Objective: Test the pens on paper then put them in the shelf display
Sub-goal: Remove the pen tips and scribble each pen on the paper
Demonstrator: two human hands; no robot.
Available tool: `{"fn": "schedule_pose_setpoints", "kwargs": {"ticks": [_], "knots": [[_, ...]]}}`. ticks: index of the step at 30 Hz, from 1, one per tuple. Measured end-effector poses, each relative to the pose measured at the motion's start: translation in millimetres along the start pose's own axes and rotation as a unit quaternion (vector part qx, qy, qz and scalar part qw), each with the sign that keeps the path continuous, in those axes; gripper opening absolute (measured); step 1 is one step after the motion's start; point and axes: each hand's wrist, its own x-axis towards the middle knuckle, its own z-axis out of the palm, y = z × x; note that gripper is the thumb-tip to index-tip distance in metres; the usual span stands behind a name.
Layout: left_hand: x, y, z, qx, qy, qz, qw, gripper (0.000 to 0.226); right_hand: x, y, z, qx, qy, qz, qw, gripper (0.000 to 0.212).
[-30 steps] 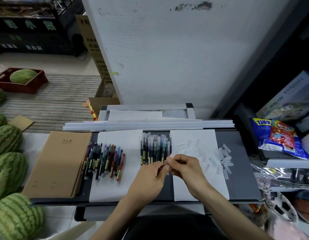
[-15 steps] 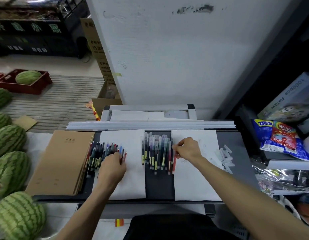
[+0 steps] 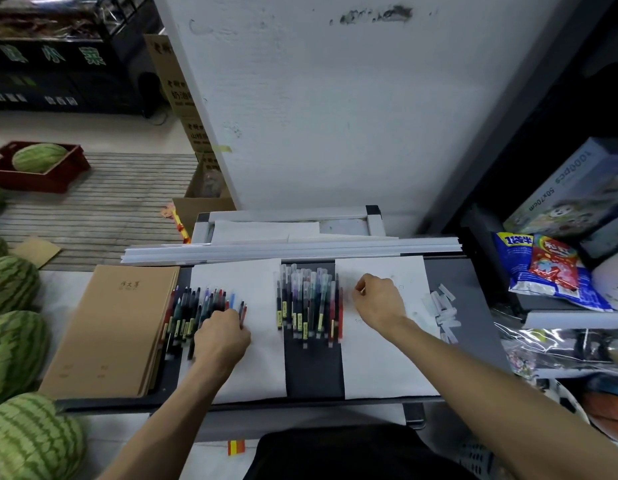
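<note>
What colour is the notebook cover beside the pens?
The notebook cover is kraft brown; head view shows it best.

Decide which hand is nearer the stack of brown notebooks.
Left. The left hand is on the pens beside the brown notebooks; the right hand is well beyond, over the right paper sheet.

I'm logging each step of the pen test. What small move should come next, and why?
Probably lift one pen out with the left hand, whose fingers curl over the left pile of pens; the right hand rests on the white paper, ready for a test stroke.
</note>
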Motion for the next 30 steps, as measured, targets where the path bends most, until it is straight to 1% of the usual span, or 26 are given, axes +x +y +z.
{"fn": "schedule_pose_setpoints", "kwargs": {"ticks": [2,4,7,11,15,18,19,22,24,28,30], "knots": [[1,0,0,0.009,0.001,0.009,1.0,0.017,-4,18,-7,-0.056,0.016,-0.018,0.998,0.016],[2,-1,1,0.015,0.001,0.016,1.0,0.015,-6,36,-12,-0.085,0.02,-0.022,0.996,0.015],[2,-4,2,0.013,-0.002,0.02,1.0,0.013,-10,51,-15,-0.1,0.005,-0.011,0.995,0.018],[1,-5,1,0.009,-0.002,0.017,1.0,0.011,-12,52,-10,-0.122,-0.013,-0.004,0.992,0.021],[-1,-10,-2,-0.004,-0.001,0.008,1.0,0.01,-10,48,-2,-0.116,-0.003,-0.002,0.993,0.019],[-3,-15,-4,-0.012,0.014,0.007,1.0,0.011,-11,52,2,-0.099,0.009,-0.003,0.995,0.022],[-4,-17,-4,-0.015,0.021,0.006,1.0,0.013,-11,54,2,-0.088,0.014,-0.007,0.996,0.026],[-10,-16,-6,-0.029,0.035,0.008,0.999,0.017,-12,52,5,-0.071,0.019,-0.031,0.997,0.048],[-15,-13,-7,-0.042,0.037,0.017,0.998,0.018,-12,47,7,-0.071,0.004,-0.029,0.997,0.055],[-26,0,-14,-0.056,0.042,0.035,0.997,0.024,-10,35,13,-0.056,0.003,0.006,0.998,0.037],[-31,9,-20,-0.062,0.045,0.048,0.996,0.024,-10,33,14,-0.027,0.008,0.028,0.999,0.038]]}}
